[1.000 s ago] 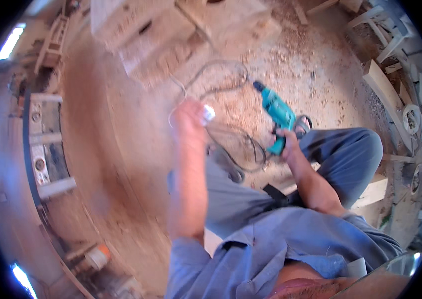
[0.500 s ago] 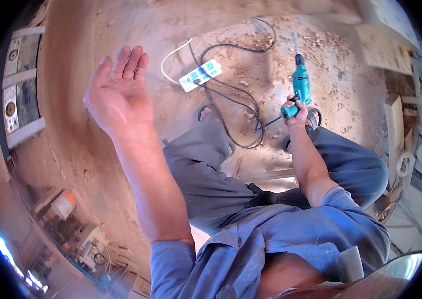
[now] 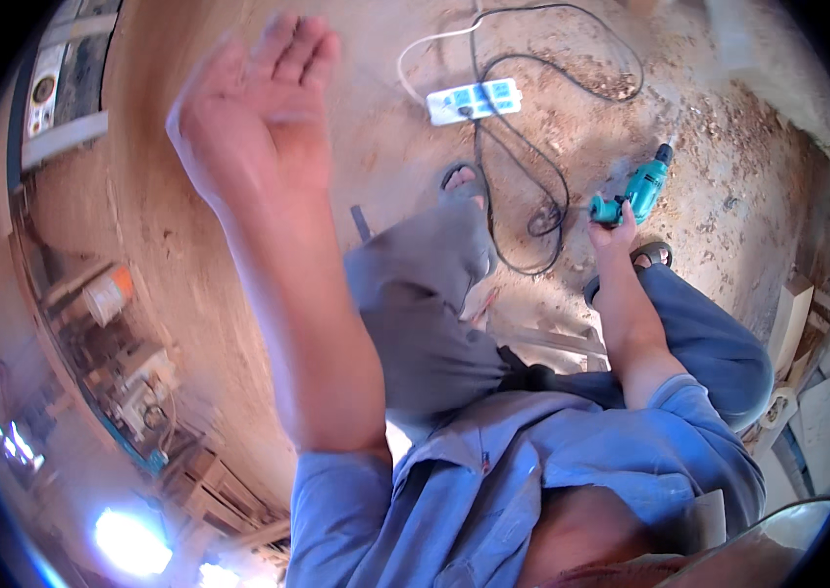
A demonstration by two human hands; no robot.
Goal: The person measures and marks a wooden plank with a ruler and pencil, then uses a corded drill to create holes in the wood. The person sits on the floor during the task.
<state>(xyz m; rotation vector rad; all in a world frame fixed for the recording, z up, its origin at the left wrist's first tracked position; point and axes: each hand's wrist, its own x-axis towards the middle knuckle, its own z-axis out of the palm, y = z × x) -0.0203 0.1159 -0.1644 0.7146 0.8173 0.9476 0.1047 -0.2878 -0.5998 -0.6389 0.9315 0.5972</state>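
Note:
My right hand (image 3: 615, 230) is wrapped round the handle of a teal power drill (image 3: 646, 188), which points away and to the right. The drill's bit is blurred against the chip-strewn floor. My left hand (image 3: 273, 108) is raised at the upper left, palm up, with its fingers stretched out and nothing in it; its edges are smeared by motion. A white power strip (image 3: 444, 108) with blue sockets lies on the floor between my hands, a black cord (image 3: 530, 147) plugged into it and looped towards the drill. A white cord (image 3: 405, 61) leaves its left end.
Wood chips and dust cover the brown floor (image 3: 729, 186). Timber pieces (image 3: 789, 318) stand along the right side. At the lower left are a white and orange bucket (image 3: 108, 296) and cluttered workshop machinery (image 3: 150, 397). My sandalled feet are beyond my knees.
My left hand has moved up and slightly right in view. The drill has swung to point further right, still in my right hand. The view has shifted, so the power strip appears further up and right.

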